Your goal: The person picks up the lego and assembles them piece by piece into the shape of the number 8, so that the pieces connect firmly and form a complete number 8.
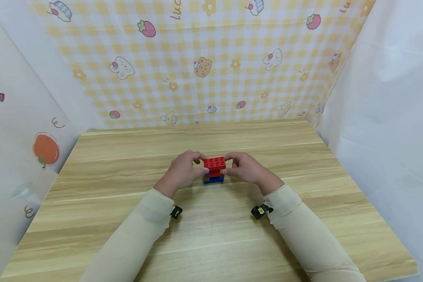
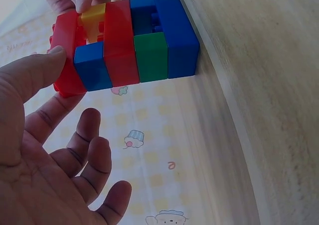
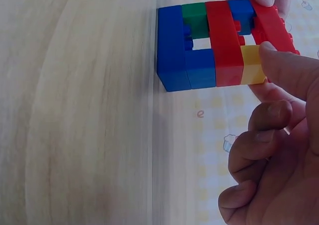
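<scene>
A small tower of toy building bricks stands on the table. Its top is a long red brick with studs. Beneath it, a small blue brick and a yellow brick sit at opposite ends of another long red brick. Lower down are a green brick and a second small blue brick, over a long blue base brick. My left hand pinches the top brick's left end between thumb and forefinger. At the right end, my right hand grips with thumb and forefinger, its thumb by the yellow brick.
The wooden table extends around the tower. A checked, patterned cloth hangs behind it, and white sheets hang at both sides. Each wrist wears a small black device.
</scene>
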A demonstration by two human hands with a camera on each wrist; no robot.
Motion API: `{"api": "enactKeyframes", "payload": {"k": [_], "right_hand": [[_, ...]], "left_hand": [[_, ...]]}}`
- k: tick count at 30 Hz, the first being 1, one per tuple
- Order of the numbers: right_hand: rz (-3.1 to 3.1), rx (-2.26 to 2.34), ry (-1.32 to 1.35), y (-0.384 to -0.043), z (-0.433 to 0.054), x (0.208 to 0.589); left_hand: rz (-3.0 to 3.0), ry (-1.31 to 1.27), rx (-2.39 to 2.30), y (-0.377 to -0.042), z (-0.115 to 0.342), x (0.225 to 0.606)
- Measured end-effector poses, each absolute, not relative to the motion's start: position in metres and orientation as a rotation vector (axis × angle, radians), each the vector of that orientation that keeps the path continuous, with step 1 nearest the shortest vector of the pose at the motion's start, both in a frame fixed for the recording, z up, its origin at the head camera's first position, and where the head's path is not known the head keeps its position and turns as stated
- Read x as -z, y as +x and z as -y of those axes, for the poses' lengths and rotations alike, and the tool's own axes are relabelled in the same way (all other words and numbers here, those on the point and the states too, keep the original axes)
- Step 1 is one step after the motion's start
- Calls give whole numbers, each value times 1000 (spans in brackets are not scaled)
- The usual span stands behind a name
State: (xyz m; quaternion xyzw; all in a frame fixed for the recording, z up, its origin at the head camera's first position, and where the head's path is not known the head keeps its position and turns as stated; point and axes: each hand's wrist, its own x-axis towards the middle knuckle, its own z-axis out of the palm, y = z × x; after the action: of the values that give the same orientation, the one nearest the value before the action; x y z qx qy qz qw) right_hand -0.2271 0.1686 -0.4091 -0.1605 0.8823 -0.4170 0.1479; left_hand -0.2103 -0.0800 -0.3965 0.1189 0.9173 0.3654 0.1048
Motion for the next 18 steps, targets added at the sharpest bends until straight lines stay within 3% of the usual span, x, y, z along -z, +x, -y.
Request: {"api": "enactKeyframes", "payload": {"k": [18], "right_hand": [[-2553, 1291, -543, -224, -171, 400]], "left_hand": [[-2725, 359, -1019, -213, 81, 398]]}}
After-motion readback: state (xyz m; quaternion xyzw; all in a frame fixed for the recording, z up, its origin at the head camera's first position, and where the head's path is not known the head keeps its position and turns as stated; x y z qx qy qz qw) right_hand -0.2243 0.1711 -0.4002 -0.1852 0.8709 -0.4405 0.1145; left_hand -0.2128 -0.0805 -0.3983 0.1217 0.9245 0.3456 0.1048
